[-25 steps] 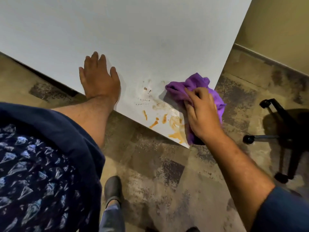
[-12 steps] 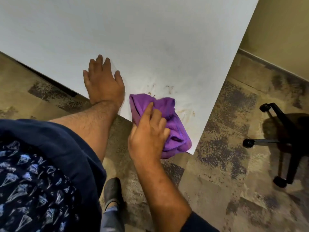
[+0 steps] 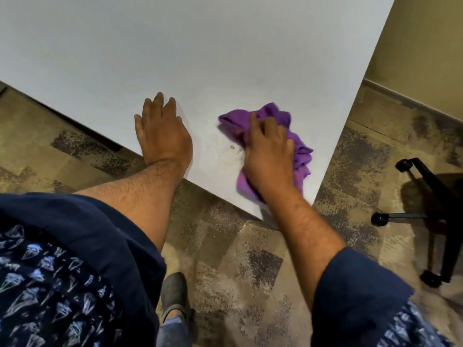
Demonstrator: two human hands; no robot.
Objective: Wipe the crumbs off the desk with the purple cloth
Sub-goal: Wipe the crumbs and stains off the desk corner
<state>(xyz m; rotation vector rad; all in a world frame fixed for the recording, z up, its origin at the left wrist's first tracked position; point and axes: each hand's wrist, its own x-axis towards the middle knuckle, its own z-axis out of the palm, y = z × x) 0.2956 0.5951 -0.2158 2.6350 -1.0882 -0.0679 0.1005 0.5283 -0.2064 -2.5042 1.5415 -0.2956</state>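
The white desk [image 3: 200,58] fills the upper part of the head view, its near corner pointing down toward me. My right hand [image 3: 269,151] presses a bunched purple cloth [image 3: 299,149] onto that corner, fingers curled over the fabric. A small tan crumb [image 3: 232,147] and a faint smear lie just left of the cloth. My left hand [image 3: 162,132] rests flat on the desk edge, fingers spread, a short gap left of the crumb.
Mottled carpet [image 3: 225,259] lies below the desk. A black wheeled chair base [image 3: 426,216] stands to the right, near the beige wall [image 3: 426,46]. My dark shoe [image 3: 174,294] is on the floor under the corner.
My right hand swept the cloth left across the orange stains and crumbs, then back right toward the corner. The orange smears are gone; one crumb shows. My left hand stayed planted.
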